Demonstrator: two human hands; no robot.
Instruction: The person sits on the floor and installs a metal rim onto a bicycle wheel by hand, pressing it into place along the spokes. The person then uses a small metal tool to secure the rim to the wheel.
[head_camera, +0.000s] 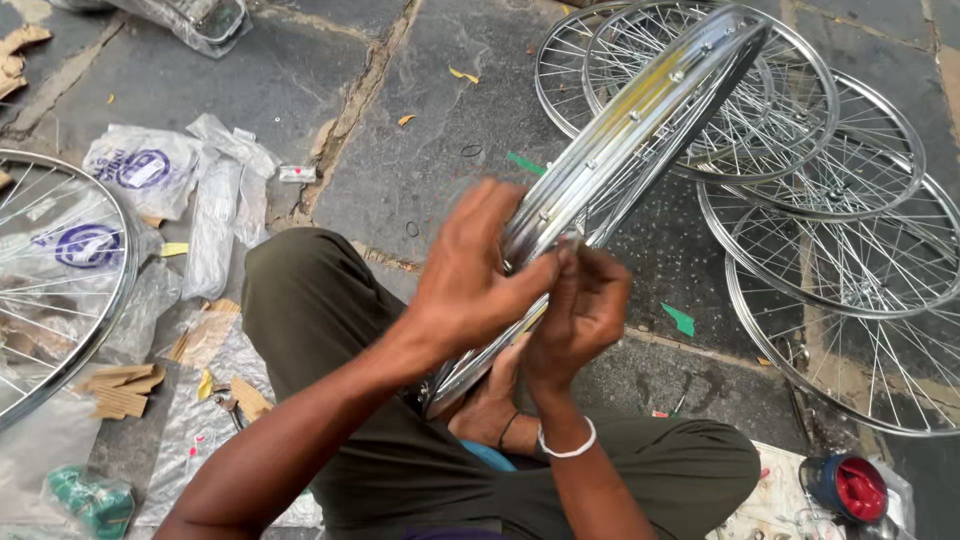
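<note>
Leftmost, a spoked bicycle wheel (50, 290) lies on the stone floor (430, 130) among clear plastic wrappers (215, 215) and scraps of cardboard (120, 390), with a green bundle (92, 498) near the bottom edge. Further in, the person's knee in olive trousers (310, 300) rises beside the left hand (470, 275), whose fingers (510, 215) are curled over the shiny wheel rim (640, 110) and clamp it against the thumb. That rim stands tilted — its lower end down by a bare foot (490, 405), its upper end rising toward the top right. Just beside it, the right hand (580, 315) — a white bangle (565, 445) on its wrist — has its fingers pressed together, pinching something small at the rim's inner face; what it is I cannot tell. Beyond, a stack of finished spoked wheels (840, 220) lies overlapping on the floor, and a blue-and-red tin (848, 487) sits at the lower right.
</note>
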